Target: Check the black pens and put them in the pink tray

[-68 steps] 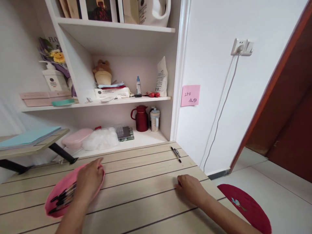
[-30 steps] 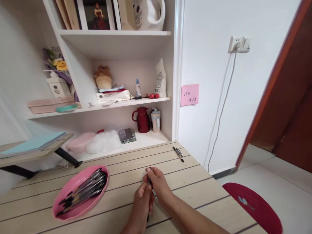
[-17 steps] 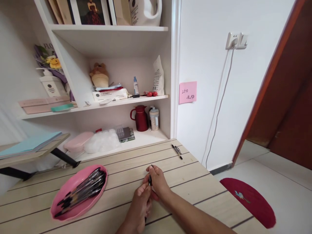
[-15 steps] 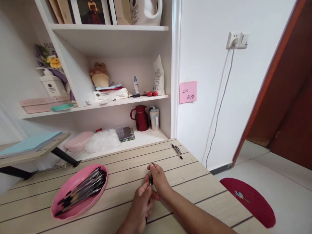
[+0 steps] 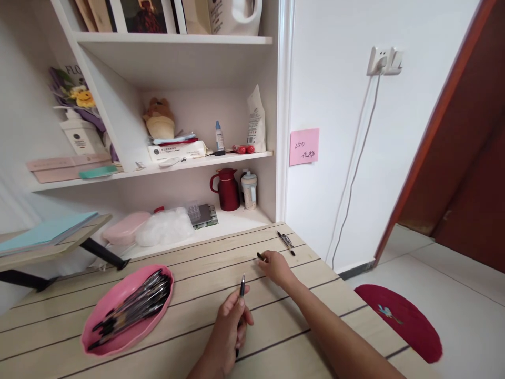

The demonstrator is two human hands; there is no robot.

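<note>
My left hand (image 5: 233, 326) is closed around a black pen (image 5: 242, 287), its bare metal tip pointing up and away from me. Up and to the right of it, my right hand (image 5: 276, 267) pinches a small black pen cap (image 5: 261, 257) just above the table. A gap now separates cap and pen. Beyond the right hand, a pen and a cap or second slim piece (image 5: 285, 243) lie side by side near the table's far right edge. On the left, a pink oval dish (image 5: 90, 337) holds several dark pens (image 5: 138, 305).
The striped wooden table (image 5: 189, 300) meets a white shelf unit (image 5: 177, 39) at the back. On its lower shelf stand a red jug (image 5: 228, 190) and a cup (image 5: 249, 190). A small raised stand (image 5: 67, 245) is at left, a red stool (image 5: 406, 321) at right.
My right hand has moved away from the left, up and to the right, taking the cap off the pen. The pen tip is now bare. My left hand has hardly moved.
</note>
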